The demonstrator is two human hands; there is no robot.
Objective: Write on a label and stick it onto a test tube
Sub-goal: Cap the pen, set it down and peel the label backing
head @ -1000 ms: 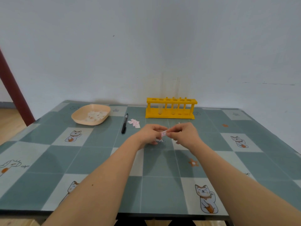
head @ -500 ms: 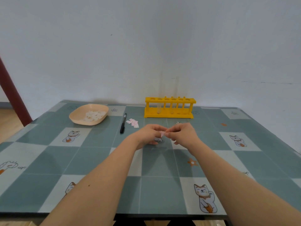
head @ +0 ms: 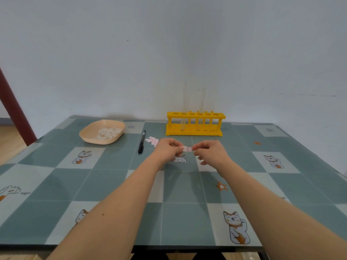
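1. Label (head: 187, 148) sits stretched between your two hands, just above the surface (head: 112, 184).
2. Your left hand (head: 168, 150) has its grip pinching the label's left end; your right hand (head: 211, 152) pinches the right end.
3. Behind them lie a pen (head: 141, 141), loose labels (head: 153, 141), a bowl (head: 102, 131) and the yellow rack (head: 195, 123) holding clear tubes (head: 183, 109).

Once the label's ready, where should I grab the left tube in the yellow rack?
Grip the left test tube on the bare glass above the yellow rack, coming from the front with fingers on either side, then lift straight up. It stands upright in a hole, so its lower part is caged by the rack's posts.
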